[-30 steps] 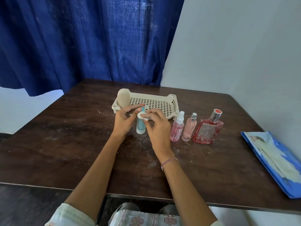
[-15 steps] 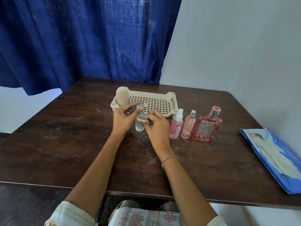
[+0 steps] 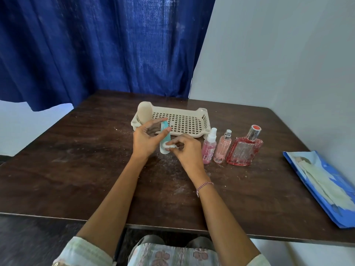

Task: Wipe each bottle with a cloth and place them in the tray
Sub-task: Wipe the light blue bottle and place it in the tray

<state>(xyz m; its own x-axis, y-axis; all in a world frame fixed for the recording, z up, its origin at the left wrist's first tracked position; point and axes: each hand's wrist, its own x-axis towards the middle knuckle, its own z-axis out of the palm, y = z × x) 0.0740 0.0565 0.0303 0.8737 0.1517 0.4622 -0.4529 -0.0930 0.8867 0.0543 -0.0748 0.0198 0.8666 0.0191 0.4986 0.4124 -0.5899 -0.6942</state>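
A slim teal bottle with a white cap end (image 3: 165, 140) stands cap-down in front of the cream perforated tray (image 3: 184, 121). My left hand (image 3: 147, 138) holds it between thumb and fingers near its upper part. My right hand (image 3: 184, 150) pinches a small white cloth wad (image 3: 169, 145) against the bottle's lower end. A beige bottle (image 3: 144, 112) stands in the tray's left corner. To the right of my hands stand a pink spray bottle (image 3: 209, 148), a pink perfume bottle (image 3: 222, 148) and a wide red glass bottle (image 3: 245, 150).
The dark wooden table (image 3: 76, 169) carries white specks around my hands. A blue packet of white wipes (image 3: 322, 185) lies at the right edge. A blue curtain (image 3: 96, 45) hangs behind the table, and a pale wall stands close on the right.
My right hand has slid the cloth from near the bottle's top down to its lower white end. The left hand keeps its hold, and the view has shifted slightly.
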